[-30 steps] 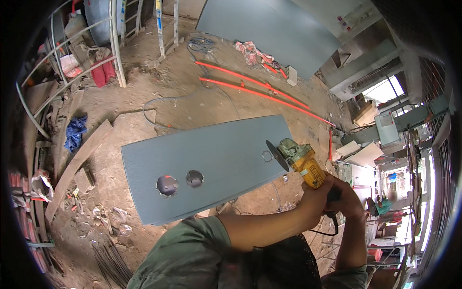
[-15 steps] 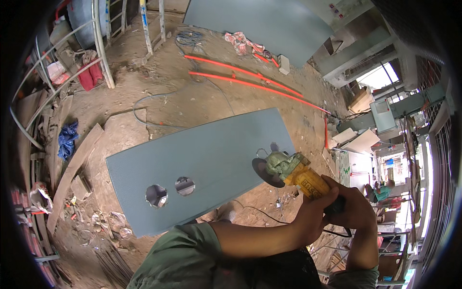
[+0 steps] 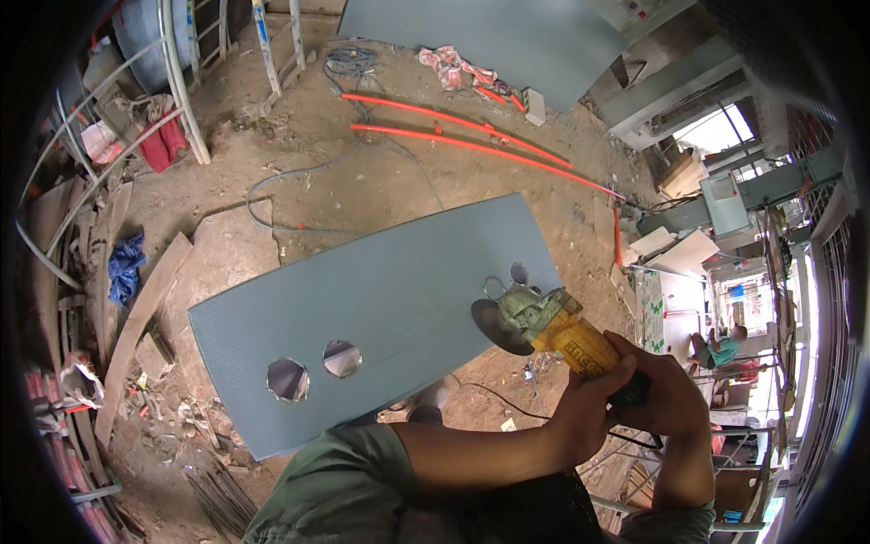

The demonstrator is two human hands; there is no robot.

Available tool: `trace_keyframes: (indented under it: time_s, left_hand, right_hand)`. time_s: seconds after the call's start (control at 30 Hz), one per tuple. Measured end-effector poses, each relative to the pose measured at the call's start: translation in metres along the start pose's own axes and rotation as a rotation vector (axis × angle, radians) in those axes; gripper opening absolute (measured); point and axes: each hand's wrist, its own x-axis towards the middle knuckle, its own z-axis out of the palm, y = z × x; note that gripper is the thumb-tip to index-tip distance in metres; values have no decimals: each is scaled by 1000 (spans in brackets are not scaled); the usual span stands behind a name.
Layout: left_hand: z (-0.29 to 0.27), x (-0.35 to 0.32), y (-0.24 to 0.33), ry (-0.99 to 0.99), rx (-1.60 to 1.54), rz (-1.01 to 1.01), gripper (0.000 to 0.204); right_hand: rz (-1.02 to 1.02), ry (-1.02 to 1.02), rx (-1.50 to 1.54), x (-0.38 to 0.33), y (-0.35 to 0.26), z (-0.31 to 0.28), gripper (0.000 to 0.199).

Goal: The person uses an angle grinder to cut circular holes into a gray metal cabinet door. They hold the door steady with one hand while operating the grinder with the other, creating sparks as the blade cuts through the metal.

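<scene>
Both of my hands are closed on a yellow angle grinder [image 3: 582,346] with a worn metal gear head and a dark cutting disc [image 3: 498,326]. My left hand [image 3: 584,410] wraps its body, fingers partly hidden, while my right hand [image 3: 669,390] grips the dark rear end, where a black cord hangs down. Below the grinder lies a grey-blue textured panel [image 3: 390,281]. Two rough-edged round holes go through its left part. Toward its right end are a smaller hole [image 3: 518,273] and a ring-shaped outline [image 3: 494,287], close to the disc. Whether the disc touches the panel I cannot tell.
Orange pipes [image 3: 480,150] and a coiled cable [image 3: 352,62] lie on the dirt floor beyond. A larger grey panel [image 3: 471,27] is at the back. Metal frames [image 3: 177,86] and debris line the left side. A person in green [image 3: 722,350] sits far right.
The view has shifted slightly, so the panel appears a little lower at its left end. My hands keep the grinder in nearly the same place.
</scene>
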Motion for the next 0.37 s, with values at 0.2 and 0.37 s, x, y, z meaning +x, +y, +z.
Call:
trace_keyframes:
  time_s: [0.2,0.37]
  left_hand:
    - [-3,3,-2,-31,11,6,47]
    - [-13,10,-4,-81,55,-6,56]
  right_hand:
    - [-24,-3,3,0,1,-1,106]
    - [-17,-15,-8,0,2,-2,103]
